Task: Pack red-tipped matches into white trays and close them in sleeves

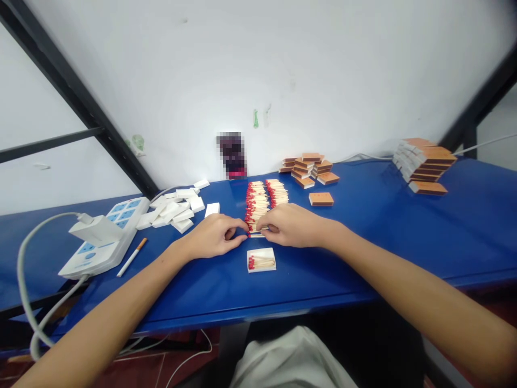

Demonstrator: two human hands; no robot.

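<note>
Two long rows of red-tipped matches [257, 202] lie on the blue table, heads to the left. My left hand [216, 235] is at the red heads of the nearest matches, thumb and forefinger closed on them. From the other side, my right hand [288, 225] pinches the plain ends of the same few matches. Just in front of both hands sits a white matchbox tray [262, 252] with several matches along its near side. Behind my right hand, an orange matchbox sleeve [321, 199] rests flat.
White trays [173, 207] are heaped at left, beside a power strip [133, 215] with a plugged-in charger [97, 230] and a cigarette [132, 257]. Orange matchbox sleeves [311, 168] pile up by the wall, and a taller stack [428, 159] stands at right.
</note>
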